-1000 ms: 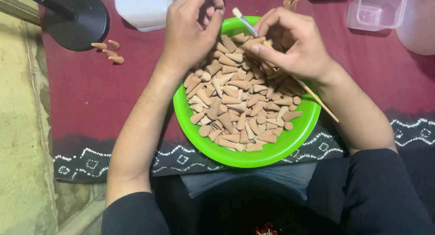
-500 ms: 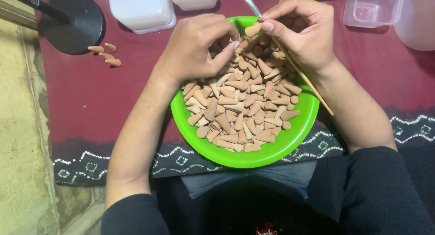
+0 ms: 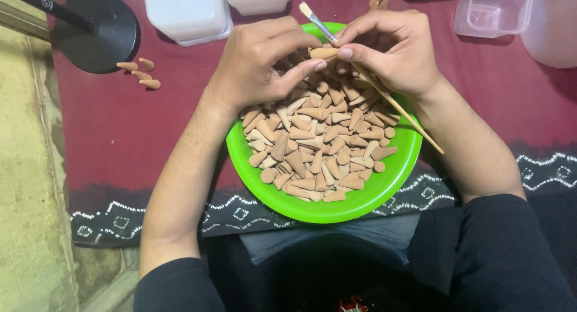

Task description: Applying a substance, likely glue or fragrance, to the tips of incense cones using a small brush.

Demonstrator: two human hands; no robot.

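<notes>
A bright green bowl [image 3: 360, 204] sits in front of me, heaped with several small tan cones [image 3: 318, 143]. Over its far rim my left hand [image 3: 264, 62] and my right hand [image 3: 390, 47] meet, both pinching a single tan cone [image 3: 324, 52] between fingertips. My right hand also carries a thin wooden brush [image 3: 409, 113], its bristle tip pointing up and away past the cone and its handle trailing down over the bowl's right rim.
Three loose cones [image 3: 139, 73] lie on the dark red cloth [image 3: 120, 137] at left, beside a black round stand base [image 3: 102, 29]. White lidded boxes [image 3: 186, 11] stand behind the bowl; a clear plastic tub [image 3: 493, 11] is at the far right.
Both hands have come together above the bowl's far edge; my left hand rose from the pile and now pinches the cone together with my right. The brush stays in my right hand.
</notes>
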